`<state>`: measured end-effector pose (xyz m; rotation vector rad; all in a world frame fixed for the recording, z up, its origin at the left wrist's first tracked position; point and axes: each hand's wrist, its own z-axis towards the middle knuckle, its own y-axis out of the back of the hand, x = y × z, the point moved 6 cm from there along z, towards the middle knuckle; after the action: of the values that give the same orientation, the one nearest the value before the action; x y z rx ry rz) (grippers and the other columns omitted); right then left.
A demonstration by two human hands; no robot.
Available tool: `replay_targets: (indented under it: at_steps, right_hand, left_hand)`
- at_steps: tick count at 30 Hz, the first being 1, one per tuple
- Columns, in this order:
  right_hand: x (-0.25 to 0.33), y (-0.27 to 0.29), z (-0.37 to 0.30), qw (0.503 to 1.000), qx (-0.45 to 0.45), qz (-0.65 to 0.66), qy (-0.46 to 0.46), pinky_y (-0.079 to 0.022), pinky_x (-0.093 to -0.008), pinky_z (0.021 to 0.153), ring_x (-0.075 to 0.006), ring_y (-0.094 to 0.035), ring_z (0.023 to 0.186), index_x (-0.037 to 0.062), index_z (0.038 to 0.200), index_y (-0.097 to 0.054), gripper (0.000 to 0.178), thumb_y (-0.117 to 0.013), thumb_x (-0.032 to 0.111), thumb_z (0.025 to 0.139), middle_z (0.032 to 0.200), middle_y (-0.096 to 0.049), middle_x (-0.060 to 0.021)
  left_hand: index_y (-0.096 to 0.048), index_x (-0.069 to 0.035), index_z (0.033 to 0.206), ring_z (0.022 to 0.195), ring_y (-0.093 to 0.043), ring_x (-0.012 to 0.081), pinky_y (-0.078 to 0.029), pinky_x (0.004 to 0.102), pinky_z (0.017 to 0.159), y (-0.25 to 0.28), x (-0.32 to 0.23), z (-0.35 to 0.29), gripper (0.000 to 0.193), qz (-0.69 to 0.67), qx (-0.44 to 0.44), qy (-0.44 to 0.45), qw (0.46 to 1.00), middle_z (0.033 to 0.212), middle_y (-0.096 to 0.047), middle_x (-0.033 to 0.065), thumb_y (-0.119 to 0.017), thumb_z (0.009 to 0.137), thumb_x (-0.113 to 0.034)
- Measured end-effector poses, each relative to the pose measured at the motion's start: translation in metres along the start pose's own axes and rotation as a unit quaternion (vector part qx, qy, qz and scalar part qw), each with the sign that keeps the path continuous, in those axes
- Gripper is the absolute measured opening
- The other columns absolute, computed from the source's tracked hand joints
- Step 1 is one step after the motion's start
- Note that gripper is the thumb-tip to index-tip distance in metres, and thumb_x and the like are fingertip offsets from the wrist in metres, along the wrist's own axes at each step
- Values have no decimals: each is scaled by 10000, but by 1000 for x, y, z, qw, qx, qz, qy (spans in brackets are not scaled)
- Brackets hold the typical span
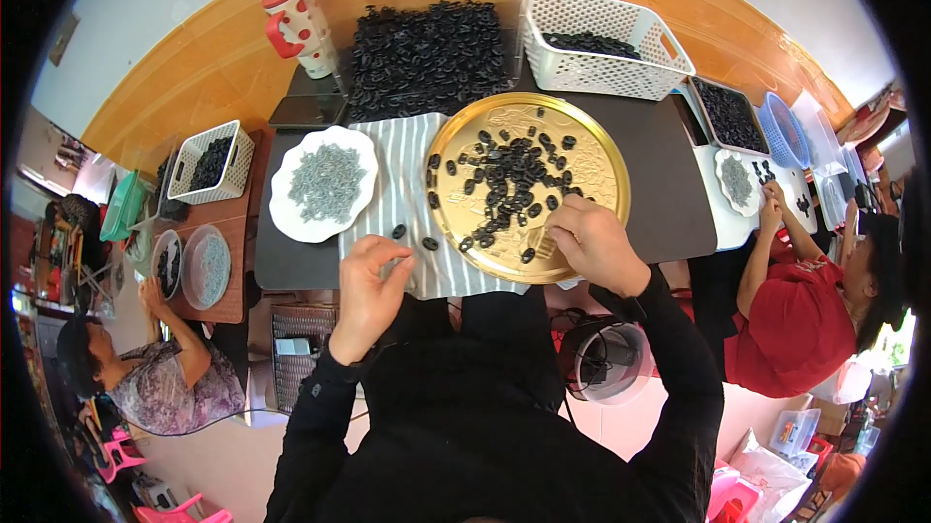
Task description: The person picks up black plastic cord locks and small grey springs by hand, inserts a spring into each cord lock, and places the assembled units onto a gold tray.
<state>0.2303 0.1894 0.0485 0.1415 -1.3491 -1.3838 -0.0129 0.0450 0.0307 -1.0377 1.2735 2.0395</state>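
My left hand (pixel 369 292) is over the front of a grey-and-white striped cloth (pixel 393 169), its fingers curled and thumb bent toward the index finger. Whatever it may hold is too small to make out. Two black oval plastic pieces (pixel 430 244) lie on the cloth beside its fingertips. Over the right front of a round gold tray (pixel 611 169), my right hand (pixel 596 242) has its fingertips pinched together, with their contents hidden. A loose heap of small black oval pieces (pixel 514 169) covers the tray's middle. Left of the cloth, a white scalloped plate (pixel 281 218) holds many small silvery-grey pieces (pixel 328 182).
Behind the tray stand a clear bin of black pieces (pixel 427 58) and a white perforated basket (pixel 606 72). A red-and-white tumbler (pixel 299 29) and a dark phone (pixel 305 113) are at back left. People work at left (pixel 179 378) and right (pixel 800 319).
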Motion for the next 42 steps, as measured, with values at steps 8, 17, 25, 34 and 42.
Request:
replay_targets:
  at_steps: [8,17,25,34,42]
  right_hand:
    - [-11,-35,34,990,84,-114,-16,-482,-451,639,-343,-602,730,48,776,-633,65,-611,109,774,766,-580,-135]
    - [-15,-38,32,988,95,-104,-66,-479,-445,645,-352,-600,728,71,807,-639,72,-604,131,789,751,-582,-144]
    - [-19,-36,28,993,80,-63,-57,-482,-434,643,-348,-607,738,81,830,-653,86,-604,139,788,754,-588,-145]
    - [-13,-37,32,980,162,-115,-29,-480,-431,639,-350,-607,744,50,809,-604,135,-657,122,708,797,-600,-138]
    - [-16,-15,7,994,21,69,-78,-463,-320,595,-259,-584,621,-16,840,-619,101,-611,-30,741,705,-594,-130]
  left_hand:
    - [-663,13,895,849,-549,328,-451,390,736,-5,-2,1,152,103,-41,-78,991,878,-582,145,-659,744,-3]
    - [-658,-12,810,806,-501,295,-404,388,715,-36,-29,14,73,46,1,-160,986,837,-550,102,-649,737,-12]
    - [-686,-35,773,871,-474,268,-361,373,770,-81,-46,27,58,142,100,-178,969,830,-555,68,-673,716,-38]
    - [-699,-54,776,869,-469,268,-349,371,776,-92,-50,34,69,142,111,-155,971,809,-541,70,-675,712,-58]
    - [-712,-83,805,852,-458,248,-335,372,734,-117,-63,41,133,204,101,-234,945,783,-508,64,-631,700,-64]
